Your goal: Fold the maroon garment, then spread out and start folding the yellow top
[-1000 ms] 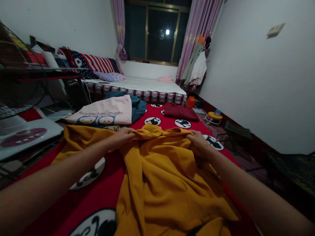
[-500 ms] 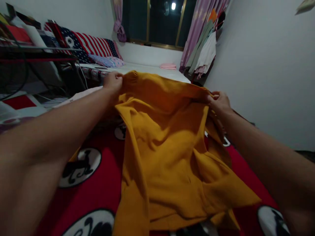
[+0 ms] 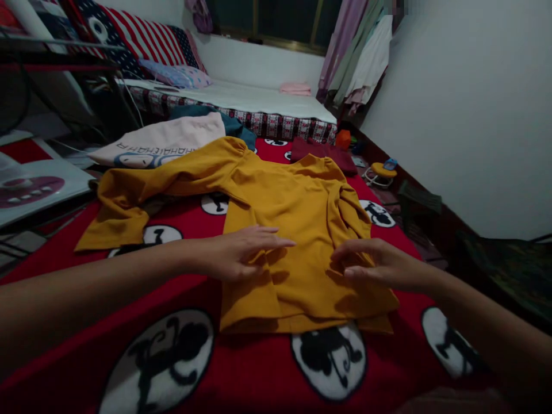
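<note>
A mustard-yellow long-sleeved top (image 3: 297,213) lies spread on a red blanket (image 3: 241,368) patterned with white circles and black figures. One sleeve reaches out to the left and bends at its end; the other is bunched along the right side. Over the lower left part of the top hovers my left hand (image 3: 245,253), fingers stretched out and holding nothing. My right hand (image 3: 375,261) is above the lower right part, its fingers curved and apart, with nothing seen in them. Shadows of both hands fall on the cloth.
Behind the top lie a pale pink printed garment (image 3: 168,141), a teal garment (image 3: 241,132) and a dark red folded cloth (image 3: 345,158). A white-covered bed (image 3: 245,95) stands at the back. At right are a yellow stool (image 3: 382,171) and the wall (image 3: 470,115).
The yellow top, held up by both hands at its shoulders before, now lies flat on the blanket. Both hands have let go and come back toward me; the view has tilted down.
</note>
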Tool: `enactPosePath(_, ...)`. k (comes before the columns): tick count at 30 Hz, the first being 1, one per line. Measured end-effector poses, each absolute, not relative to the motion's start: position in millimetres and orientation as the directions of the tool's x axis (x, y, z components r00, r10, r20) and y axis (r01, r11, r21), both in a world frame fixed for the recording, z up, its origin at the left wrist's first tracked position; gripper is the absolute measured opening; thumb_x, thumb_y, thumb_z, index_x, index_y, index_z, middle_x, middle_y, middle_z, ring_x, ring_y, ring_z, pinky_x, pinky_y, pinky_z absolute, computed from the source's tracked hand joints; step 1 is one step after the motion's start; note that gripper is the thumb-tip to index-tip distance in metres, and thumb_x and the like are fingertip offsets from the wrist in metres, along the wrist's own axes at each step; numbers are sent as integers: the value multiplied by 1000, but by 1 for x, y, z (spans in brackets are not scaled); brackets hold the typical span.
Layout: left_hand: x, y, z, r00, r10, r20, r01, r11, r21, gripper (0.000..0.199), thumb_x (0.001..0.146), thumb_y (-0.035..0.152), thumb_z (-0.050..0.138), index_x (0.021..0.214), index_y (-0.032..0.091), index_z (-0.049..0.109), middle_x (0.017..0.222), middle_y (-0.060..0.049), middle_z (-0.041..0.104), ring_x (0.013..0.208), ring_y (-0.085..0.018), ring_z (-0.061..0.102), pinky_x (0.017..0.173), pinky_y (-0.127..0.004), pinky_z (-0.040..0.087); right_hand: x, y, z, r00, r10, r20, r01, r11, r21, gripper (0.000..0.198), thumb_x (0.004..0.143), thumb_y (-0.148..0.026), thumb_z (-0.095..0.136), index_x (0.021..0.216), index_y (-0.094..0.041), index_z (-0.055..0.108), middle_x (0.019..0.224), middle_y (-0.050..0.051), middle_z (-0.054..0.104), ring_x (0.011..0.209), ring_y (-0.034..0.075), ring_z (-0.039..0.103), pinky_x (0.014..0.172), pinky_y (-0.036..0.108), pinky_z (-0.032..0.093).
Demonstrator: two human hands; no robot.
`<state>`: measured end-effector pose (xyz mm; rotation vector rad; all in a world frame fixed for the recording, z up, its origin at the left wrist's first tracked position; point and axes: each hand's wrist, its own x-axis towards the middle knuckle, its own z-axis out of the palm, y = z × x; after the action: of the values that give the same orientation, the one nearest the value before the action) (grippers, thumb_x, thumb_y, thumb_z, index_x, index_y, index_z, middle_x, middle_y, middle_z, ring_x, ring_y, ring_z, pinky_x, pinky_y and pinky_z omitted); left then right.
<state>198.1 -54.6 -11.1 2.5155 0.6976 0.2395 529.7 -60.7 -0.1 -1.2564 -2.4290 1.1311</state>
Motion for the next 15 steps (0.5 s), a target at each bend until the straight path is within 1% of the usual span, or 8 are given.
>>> enactPosePath(2, 200, -64, -13, 867, 499, -10, 428, -734, 527, 58, 87, 32, 59, 142, 25, 41, 123, -6, 60, 118, -24, 50, 102, -34, 35, 538, -69, -3, -670, 716, -194, 627, 406, -665, 39, 80, -48, 65, 106, -20, 68, 104, 8, 66, 96, 22, 61, 84, 32, 49)
enactPosePath(4, 198, -67, -16, 874, 486, -18, 430, -754, 497, 45, 88, 41, 58, 129, 23, 55, 105, -5, 66, 102, -21, 56, 94, -31, 38, 544, -73, -7, -707, 686, -174, 630, 497, -597, 43, 75, -49, 70, 107, -19, 67, 106, 8, 64, 98, 22, 59, 85, 32, 47)
enactPosePath(6, 193, -67, -21, 880, 474, -16, 437, -799, 413, 30, 89, 44, 57, 104, 20, 67, 85, -4, 66, 87, -19, 56, 84, -29, 38, 550, -72, -11, -722, 673, -162, 654, 587, -478, 36, 74, -42, 71, 102, -19, 68, 101, 7, 64, 94, 22, 59, 82, 31, 46)
enactPosePath(8, 184, -64, -25, 877, 481, -21, 464, -834, 297, 29, 90, 42, 55, 78, 19, 66, 70, -4, 61, 76, -18, 53, 74, -28, 36, 556, -69, -11, -694, 705, -146, 711, 639, -294, 16, 78, -29, 65, 90, -20, 69, 89, 5, 66, 85, 19, 60, 74, 28, 44)
enactPosePath(9, 179, -63, -27, 867, 499, -23, 489, -838, 243, 32, 90, 41, 55, 69, 18, 63, 66, -4, 59, 71, -18, 52, 70, -28, 35, 559, -66, -10, -654, 749, -111, 754, 632, -179, 9, 80, -22, 60, 83, -20, 69, 83, 5, 66, 79, 18, 59, 70, 27, 43)
enactPosePath(12, 163, -61, -27, 813, 582, -28, 579, -801, 153, 33, 90, 35, 55, 62, 18, 58, 60, -3, 56, 63, -16, 50, 61, -28, 33, 567, -64, -4, -449, 884, 131, 894, 440, 89, 19, 83, -15, 49, 75, -19, 66, 79, 6, 65, 70, 18, 58, 63, 27, 40)
enactPosePath(13, 158, -61, -25, 797, 603, -25, 600, -787, 143, 32, 90, 34, 55, 63, 18, 58, 61, -3, 56, 62, -16, 51, 61, -27, 33, 567, -66, -3, -408, 890, 203, 913, 396, 97, 19, 85, -16, 48, 78, -18, 66, 83, 7, 65, 70, 18, 59, 63, 28, 40)
enactPosePath(15, 153, -66, -19, 780, 626, 2, 617, -769, 165, 28, 89, 31, 55, 66, 18, 61, 69, -4, 60, 66, -16, 54, 63, -26, 36, 562, -78, 0, -442, 864, 242, 892, 453, 11, 17, 87, -20, 48, 86, -18, 65, 93, 8, 65, 78, 19, 61, 68, 29, 44)
